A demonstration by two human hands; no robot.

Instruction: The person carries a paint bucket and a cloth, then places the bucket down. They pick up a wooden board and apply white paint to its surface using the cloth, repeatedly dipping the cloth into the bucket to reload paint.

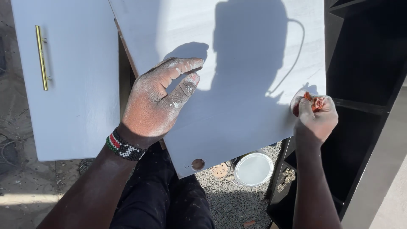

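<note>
Gravel ground (237,203) lies nearest below me, with a small round tub of white filler (253,169) and a brass hinge (288,175) resting beside a black cabinet frame (364,127). Above that, across my dark trousers, a white door panel (237,85) rests, a round hinge hole (197,164) near its lower corner. My left hand (154,104), dusted white and wearing a beaded wristband (123,146), lies open and flat on the panel, fingers spread, pressing it steady. My right hand (316,116) is closed around a folded piece of reddish sandpaper (313,103), held against the panel's right edge. I judge the face already smooth and even, with edge work under way. Farther left, a second white door (80,93) with a brass handle (41,57) lies on the ground.
</note>
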